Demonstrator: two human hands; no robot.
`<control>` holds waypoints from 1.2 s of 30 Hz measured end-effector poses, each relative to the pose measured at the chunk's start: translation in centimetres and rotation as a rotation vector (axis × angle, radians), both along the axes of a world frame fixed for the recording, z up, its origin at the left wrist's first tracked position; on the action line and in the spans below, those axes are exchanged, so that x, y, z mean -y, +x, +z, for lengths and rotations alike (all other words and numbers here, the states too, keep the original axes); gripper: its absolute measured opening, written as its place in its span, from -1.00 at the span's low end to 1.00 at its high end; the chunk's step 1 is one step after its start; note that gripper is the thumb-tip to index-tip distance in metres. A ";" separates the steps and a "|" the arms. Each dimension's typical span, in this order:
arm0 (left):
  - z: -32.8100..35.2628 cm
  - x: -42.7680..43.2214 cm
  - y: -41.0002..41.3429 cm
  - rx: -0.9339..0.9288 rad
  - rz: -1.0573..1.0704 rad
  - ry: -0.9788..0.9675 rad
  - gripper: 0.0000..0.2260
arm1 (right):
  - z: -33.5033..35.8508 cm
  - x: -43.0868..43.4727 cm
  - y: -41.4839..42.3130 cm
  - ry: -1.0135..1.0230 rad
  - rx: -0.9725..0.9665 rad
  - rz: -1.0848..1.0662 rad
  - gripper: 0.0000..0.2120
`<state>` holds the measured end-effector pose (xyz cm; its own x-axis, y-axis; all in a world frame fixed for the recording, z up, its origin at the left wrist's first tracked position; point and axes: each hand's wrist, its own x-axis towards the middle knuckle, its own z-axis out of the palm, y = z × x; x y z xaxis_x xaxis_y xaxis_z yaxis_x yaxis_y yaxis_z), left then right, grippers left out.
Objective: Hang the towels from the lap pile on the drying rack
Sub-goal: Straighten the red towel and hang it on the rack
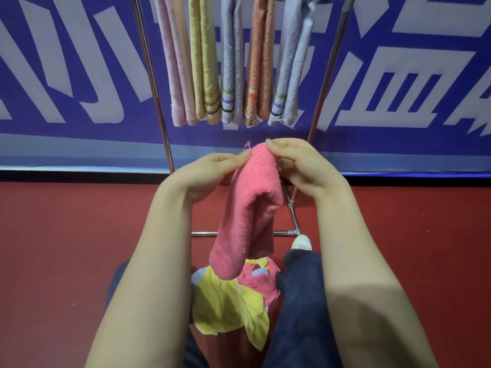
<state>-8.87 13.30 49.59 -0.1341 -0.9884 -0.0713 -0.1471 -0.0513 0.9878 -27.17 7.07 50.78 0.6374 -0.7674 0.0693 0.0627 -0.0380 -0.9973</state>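
Pink towel (247, 208) held up between our hands: our left hand (210, 173) and right hand (300, 166) each pinch its top edge, close together, and it hangs folded down toward our lap. Beneath it the lap pile (233, 301) lies on our dark trousers (300, 301): a yellow cloth (223, 306) and a smaller pink piece (261, 285). Ahead stands the drying rack (149, 62), its metal poles flanking five hung towels (261, 62), pale pink, yellow, grey-blue, orange and grey, side by side and filling the span between the poles. Our raised towel hides part of the rack's base bar (204, 233); a white shoe (301, 241) rests just beside that bar's corner. Behind, a blue-and-white banner (398, 88); underfoot, red floor (66, 248).
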 end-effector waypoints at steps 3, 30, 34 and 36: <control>1.2 1.2 -0.3 -0.059 -0.055 -0.001 -0.54 | 1.8 0.9 -0.1 0.024 0.064 -0.042 -0.70; 14.2 22.9 -10.6 -0.460 -0.021 -0.137 -0.74 | 13.4 18.3 -7.8 0.054 0.456 -0.421 -0.77; 14.9 27.0 -12.7 -0.513 0.028 -0.109 -0.68 | 14.8 21.6 -8.5 0.018 0.451 -0.495 -0.77; 15.6 28.7 -13.4 -0.566 0.071 -0.083 -0.67 | 15.1 23.2 -8.9 0.005 0.418 -0.523 -0.76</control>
<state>-22.32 -15.41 65.20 -0.0619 -0.9956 0.0704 0.4062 0.0393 0.9129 -36.04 -16.16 65.92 0.1016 -0.9691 0.2250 0.4183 -0.1635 -0.8935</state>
